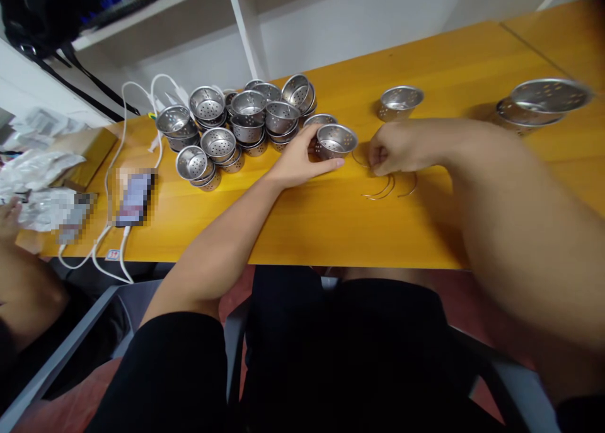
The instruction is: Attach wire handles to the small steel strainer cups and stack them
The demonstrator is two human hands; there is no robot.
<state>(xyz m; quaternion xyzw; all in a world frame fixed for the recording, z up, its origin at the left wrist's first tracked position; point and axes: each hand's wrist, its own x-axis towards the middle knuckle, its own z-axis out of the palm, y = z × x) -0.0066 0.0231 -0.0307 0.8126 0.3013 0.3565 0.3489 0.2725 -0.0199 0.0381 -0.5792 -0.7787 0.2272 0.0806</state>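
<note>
My left hand [302, 157] grips a small perforated metal cup [336, 142] at its left side, thumb in front and fingers behind. Just to the right, my right hand [390, 149] has its fingers pinched together on a thin curved metal wire [360, 161], which reaches toward the cup. Whether the wire touches the cup I cannot tell. Below my right hand, several loose curved wires [388, 190] lie on the table. Stacks of similar perforated cups [248, 108] stand to the left of my left hand, and one cup [400, 102] sits behind my right hand.
More cups [543, 102] stand at the far right of the yellow table [302, 231]. A phone [135, 198] with white cables [109, 187] lies at the left, near plastic bags [47, 174]. Another person's hand [9, 219] is at the left edge. A white shelf [243, 29] rises behind.
</note>
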